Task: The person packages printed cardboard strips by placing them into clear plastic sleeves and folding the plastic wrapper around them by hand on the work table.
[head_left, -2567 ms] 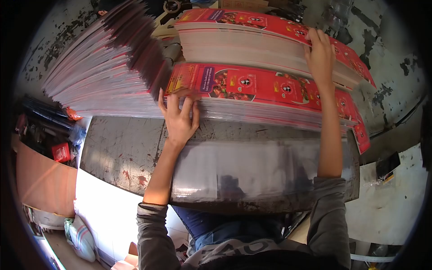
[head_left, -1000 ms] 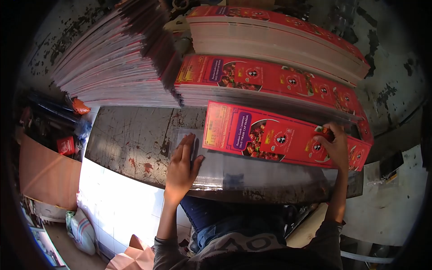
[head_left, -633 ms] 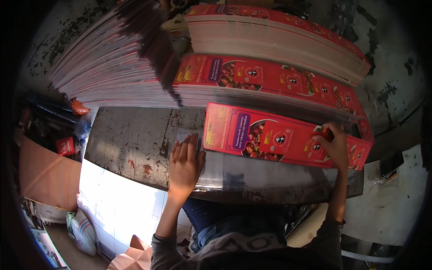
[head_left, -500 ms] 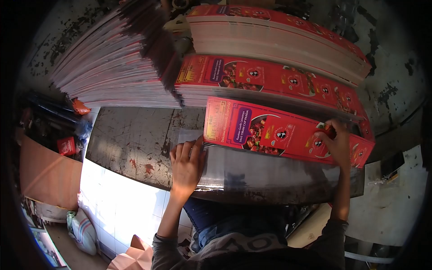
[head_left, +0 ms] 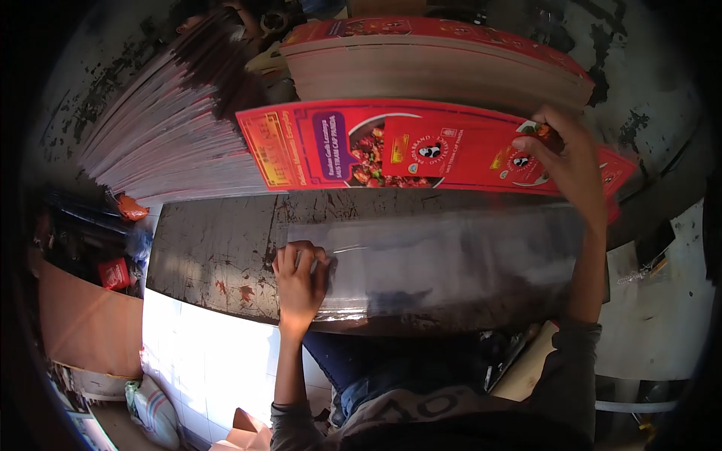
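Observation:
My right hand (head_left: pixel 570 161) is closed on a long red printed card (head_left: pixel 406 146), thumb on its face near the right end and fingers at its upper edge. Food pictures, a purple label and a panda logo show on the card. It leans over the middle stack and hides most of it. My left hand (head_left: pixel 299 282) presses bent fingers onto the left end of a clear plastic sleeve (head_left: pixel 451 252), pinching it. The sleeve lies flat on the worn dark table (head_left: pixel 210 255), in front of the card and apart from it.
Behind the card stands a tall stack of red printed cards (head_left: pixel 444 71). A fanned pile of sheets (head_left: pixel 165 128) rises at the left. A brown cardboard piece (head_left: pixel 90 319) and a white sack (head_left: pixel 156 413) are at the lower left. Beyond the piles, part of another person's hand (head_left: pixel 244 16) shows.
The red card in my right hand has moved away from me and to the left, off the plastic sleeve and up against the stack. My left hand has shifted slightly towards me and left.

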Tool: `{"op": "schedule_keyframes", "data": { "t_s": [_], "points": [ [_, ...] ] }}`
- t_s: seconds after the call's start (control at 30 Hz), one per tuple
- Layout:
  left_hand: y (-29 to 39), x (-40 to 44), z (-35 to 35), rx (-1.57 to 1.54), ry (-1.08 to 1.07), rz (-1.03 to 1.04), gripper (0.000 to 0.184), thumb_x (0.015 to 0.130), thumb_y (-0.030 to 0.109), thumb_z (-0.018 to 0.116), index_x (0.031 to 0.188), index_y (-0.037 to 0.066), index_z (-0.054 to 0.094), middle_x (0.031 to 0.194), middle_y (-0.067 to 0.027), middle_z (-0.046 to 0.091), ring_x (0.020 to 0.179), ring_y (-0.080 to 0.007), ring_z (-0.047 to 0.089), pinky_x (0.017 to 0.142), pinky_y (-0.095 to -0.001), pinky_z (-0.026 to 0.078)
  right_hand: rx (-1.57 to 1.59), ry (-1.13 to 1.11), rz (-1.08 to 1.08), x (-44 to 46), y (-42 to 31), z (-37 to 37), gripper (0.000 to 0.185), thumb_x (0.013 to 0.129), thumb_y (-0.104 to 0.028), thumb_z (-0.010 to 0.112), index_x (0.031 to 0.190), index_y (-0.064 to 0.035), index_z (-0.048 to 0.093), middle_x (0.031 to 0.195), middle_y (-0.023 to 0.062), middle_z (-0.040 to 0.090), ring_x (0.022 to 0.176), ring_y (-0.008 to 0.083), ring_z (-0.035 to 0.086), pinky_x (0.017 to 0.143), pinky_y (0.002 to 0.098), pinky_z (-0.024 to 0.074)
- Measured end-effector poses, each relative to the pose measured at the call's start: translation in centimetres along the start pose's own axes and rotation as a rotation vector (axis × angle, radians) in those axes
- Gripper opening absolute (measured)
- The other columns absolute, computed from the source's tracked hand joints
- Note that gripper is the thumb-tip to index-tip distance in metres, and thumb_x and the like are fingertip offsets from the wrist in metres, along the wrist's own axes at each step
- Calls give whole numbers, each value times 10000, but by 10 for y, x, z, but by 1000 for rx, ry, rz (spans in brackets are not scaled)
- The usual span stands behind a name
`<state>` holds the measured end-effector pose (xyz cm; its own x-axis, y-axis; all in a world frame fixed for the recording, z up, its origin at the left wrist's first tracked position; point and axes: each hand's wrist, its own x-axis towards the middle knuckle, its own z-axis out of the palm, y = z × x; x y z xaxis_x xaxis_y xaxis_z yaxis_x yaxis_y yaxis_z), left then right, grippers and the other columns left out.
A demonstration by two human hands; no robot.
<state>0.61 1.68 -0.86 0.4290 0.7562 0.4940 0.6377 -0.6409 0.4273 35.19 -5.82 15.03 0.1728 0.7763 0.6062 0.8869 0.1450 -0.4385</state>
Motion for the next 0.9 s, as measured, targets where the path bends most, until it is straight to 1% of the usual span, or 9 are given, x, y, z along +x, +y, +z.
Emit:
{"op": "schedule_keyframes", "data": {
  "t_s": [0.03,0.1,0.23,0.4,0.53,0.63,0.7,0.83,0.9],
  "points": [
    [2,0,0,-6,-1,6,179,727,46,651,869,103,558,953,-49,516,908,-247,476,867,-406,331,-7,4,3,1,-7,4,313,741,-283,728,822,-28,566,665,70,587,586,218,525,601,296,415],
    [7,1,0,239,59,155,161,738,59,655,860,98,558,1007,-35,528,951,-243,477,895,-435,325,-16,-38,-53,4,-27,19,301,793,-287,686,890,-25,574,680,97,604,540,236,554,516,309,422],
    [12,-1,-5,210,63,208,146,753,62,646,866,90,558,1062,-23,538,1025,-240,475,954,-484,316,73,9,-276,9,-71,66,313,803,-292,661,873,-15,534,690,132,616,597,282,612,502,371,447],
    [7,-5,-3,62,34,194,147,761,36,629,888,61,560,1018,-42,588,1051,-264,501,999,-536,327,180,124,-598,36,-128,93,304,782,-271,661,799,5,535,591,116,591,522,258,613,439,357,475],
    [7,-6,-3,7,44,195,157,760,18,622,902,46,560,1017,-48,605,1040,-277,515,994,-527,341,152,148,-667,43,-153,112,315,749,-271,681,768,12,544,555,122,583,498,230,621,397,348,477],
    [9,-9,-3,-63,56,107,166,763,4,611,916,41,558,1027,-52,608,1052,-287,514,1010,-519,335,153,67,-663,42,-153,123,319,735,-269,691,747,17,548,543,129,584,477,226,622,367,336,466],
    [11,-6,-6,-38,31,197,159,799,-16,549,949,28,523,1027,-86,611,1053,-330,502,1009,-504,323,117,121,-707,44,-149,127,326,733,-274,694,749,19,551,542,126,587,479,228,627,369,327,465],
    [5,-6,-5,-13,41,220,180,803,2,555,977,19,512,1010,-82,616,1060,-338,492,1016,-517,303,134,84,-742,47,-142,128,328,741,-284,687,753,15,551,532,124,581,477,228,625,378,328,466],
    [3,-7,-6,53,30,234,223,808,20,559,1023,8,503,1084,-108,588,1072,-352,478,1020,-525,281,152,-38,-668,42,-139,128,306,780,-271,661,818,-14,500,629,110,590,542,265,604,383,360,430]
  ]
}}
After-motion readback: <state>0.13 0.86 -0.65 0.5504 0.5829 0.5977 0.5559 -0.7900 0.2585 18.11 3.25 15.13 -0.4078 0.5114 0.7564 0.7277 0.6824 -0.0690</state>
